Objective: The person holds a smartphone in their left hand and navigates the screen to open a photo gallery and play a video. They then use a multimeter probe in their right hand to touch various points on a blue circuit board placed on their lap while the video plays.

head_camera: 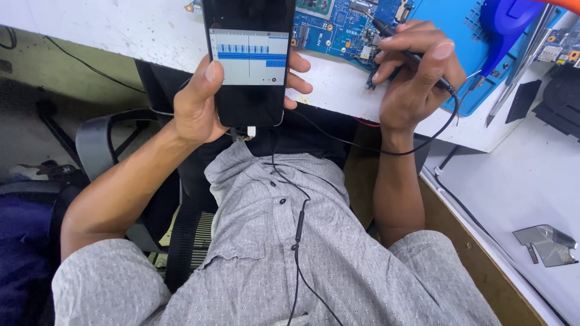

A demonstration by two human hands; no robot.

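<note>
My left hand [196, 105] grips a black smartphone [251, 96] upright in front of my chest, thumb on its left edge; the lit screen shows a grey panel with blue bars. A cable plugs into the phone's bottom end. My right hand [414, 78] holds a thin black probe [417, 59] like a pen, its wire [362, 145] looping down over my shirt. The probe's tip rests on a blue circuit board [341, 30] lying on the white desk [338, 90].
A blue mat [450, 18] and a blue tool [507, 27] lie beyond the board. Black parts [559, 99] and another small board [559, 48] sit at the right. A grey metal bracket [547, 244] lies on the lower white surface. A dark chair [99, 145] stands to my left.
</note>
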